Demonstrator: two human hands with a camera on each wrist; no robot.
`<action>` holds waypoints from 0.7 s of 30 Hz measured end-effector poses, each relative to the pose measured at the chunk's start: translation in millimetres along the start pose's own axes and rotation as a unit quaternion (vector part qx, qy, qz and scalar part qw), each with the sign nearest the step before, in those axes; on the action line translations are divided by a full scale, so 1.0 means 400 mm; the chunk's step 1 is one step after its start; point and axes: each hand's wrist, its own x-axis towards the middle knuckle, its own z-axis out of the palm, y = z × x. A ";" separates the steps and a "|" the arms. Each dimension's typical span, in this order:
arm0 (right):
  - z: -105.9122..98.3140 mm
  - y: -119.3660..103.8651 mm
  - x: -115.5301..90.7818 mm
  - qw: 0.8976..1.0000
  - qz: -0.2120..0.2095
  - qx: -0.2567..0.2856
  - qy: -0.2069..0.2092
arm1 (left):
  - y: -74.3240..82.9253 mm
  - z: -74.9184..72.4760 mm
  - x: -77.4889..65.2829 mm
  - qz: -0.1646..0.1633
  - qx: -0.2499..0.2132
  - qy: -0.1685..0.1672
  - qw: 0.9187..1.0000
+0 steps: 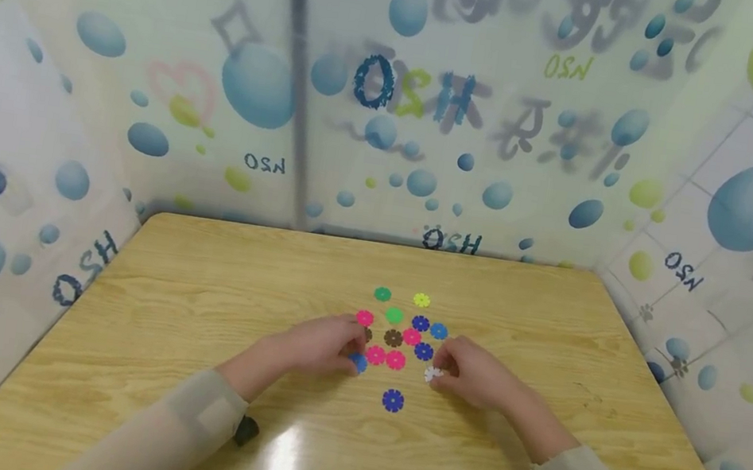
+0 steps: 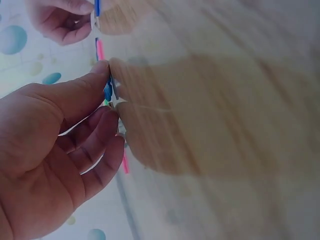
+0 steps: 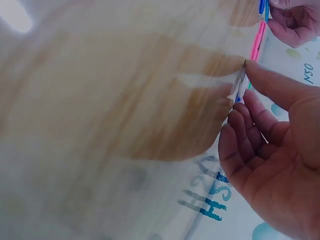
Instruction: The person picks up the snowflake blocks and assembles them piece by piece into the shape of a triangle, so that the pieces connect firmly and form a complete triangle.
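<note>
Notched plastic discs in several colours lie flat on the wooden table. At the left of the group, my left hand (image 1: 323, 346) pinches a blue disc (image 1: 359, 363) between thumb and fingertips, low on the tabletop. Across from it, my right hand (image 1: 476, 375) holds a white disc (image 1: 431, 374) the same way; its thin edge shows between thumb and fingers in the right wrist view. Two pink discs (image 1: 396, 360) are between the hands, and a dark blue disc (image 1: 392, 400) lies nearer to me. A brown disc (image 1: 366, 335) is partly hidden behind my left fingers.
Further back are a green disc (image 1: 382, 294), a yellow disc (image 1: 421, 300) and a light green disc (image 1: 394, 315). The table (image 1: 213, 268) meets a patterned wall covering (image 1: 384, 180) at its back and sides. Light glares off its near part.
</note>
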 end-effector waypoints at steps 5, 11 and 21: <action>0.002 0.001 -0.012 0.999 0.008 0.032 -0.015 | 0.007 0.000 -0.006 -0.004 -0.022 -0.004 1.000; 0.002 -0.003 -0.022 0.998 0.001 0.060 -0.022 | 0.007 0.005 -0.014 0.007 -0.057 0.002 0.998; -0.006 -0.038 -0.017 0.978 -0.015 0.191 0.083 | 0.024 -0.005 -0.020 -0.005 -0.205 0.091 0.975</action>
